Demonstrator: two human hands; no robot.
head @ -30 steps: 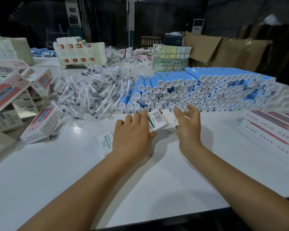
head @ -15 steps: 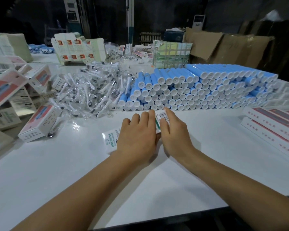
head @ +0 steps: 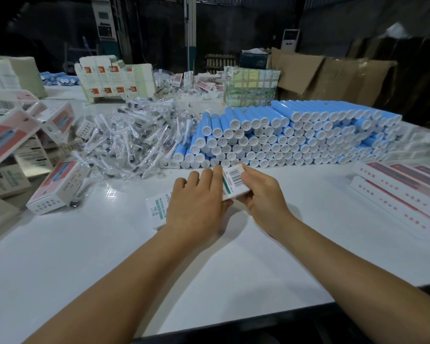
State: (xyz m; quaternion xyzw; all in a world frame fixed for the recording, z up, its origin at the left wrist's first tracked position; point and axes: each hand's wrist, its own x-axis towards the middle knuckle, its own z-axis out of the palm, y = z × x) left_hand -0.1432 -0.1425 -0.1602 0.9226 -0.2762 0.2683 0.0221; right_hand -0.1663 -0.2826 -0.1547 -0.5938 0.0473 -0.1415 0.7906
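A long white carton point(head: 233, 181) with a barcode and a green stripe lies on the white table point(head: 85, 256). My left hand point(head: 196, 202) lies over its middle, fingers on top and thumb at its near side; most of the carton is hidden beneath it. The carton's left end point(head: 157, 209), with green print, sticks out past my wrist. My right hand point(head: 261, 194) grips the right end, fingers curled over the top and thumb under the near edge.
Behind the hands lies a stack of several blue tubes with white caps point(head: 296, 135). A heap of bagged brush heads point(head: 134, 142) sits to the left, boxed products point(head: 57, 187) further left, flat red-and-white cartons point(head: 402, 192) at the right.
My right hand came in from the open flap at the carton's end and closed round that end. The flap no longer shows. My left hand stayed on the carton.
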